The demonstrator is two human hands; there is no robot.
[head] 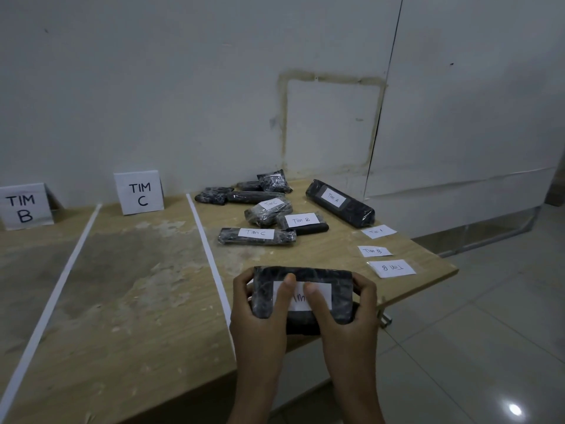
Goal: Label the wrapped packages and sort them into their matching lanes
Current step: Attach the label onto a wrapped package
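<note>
The TIM B sign [24, 206] and TIM C sign [139, 192] stood at the back of the desk [137, 286], left of a pile [266, 212] of wrapped packages. At the near edge the left hand [260, 313] and right hand [351, 313] gripped a black package [342, 292] from either side, both thumbs pressing its white label [324, 293]. Three loose labels [375, 251] lay to the right.

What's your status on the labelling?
Left hand and right hand grip the wrapped package, thumbs pressing its label. Four labelled packages unsorted beyond. Nothing blocking.
</note>
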